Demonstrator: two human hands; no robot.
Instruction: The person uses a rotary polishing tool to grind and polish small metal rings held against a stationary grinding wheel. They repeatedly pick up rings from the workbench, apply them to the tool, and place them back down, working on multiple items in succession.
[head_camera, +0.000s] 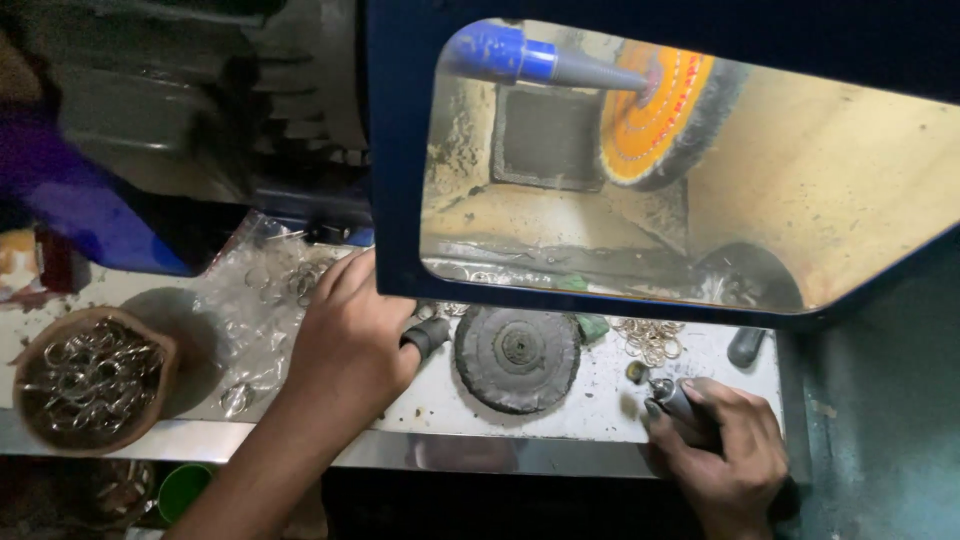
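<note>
Near the tabletop's front right edge, my right hand is clamped on a small grey tool, its long axis pointing up-left toward gold rings. Left hand grips a dark handle, just beside the worn buffing wheel.

Right hand gripping small tool, left hand beside buffing disc

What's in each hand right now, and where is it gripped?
Right hand grips a small grey tool by its shaft, tip free. Left hand closes on a dark handle; what it belongs to is hidden.
</note>
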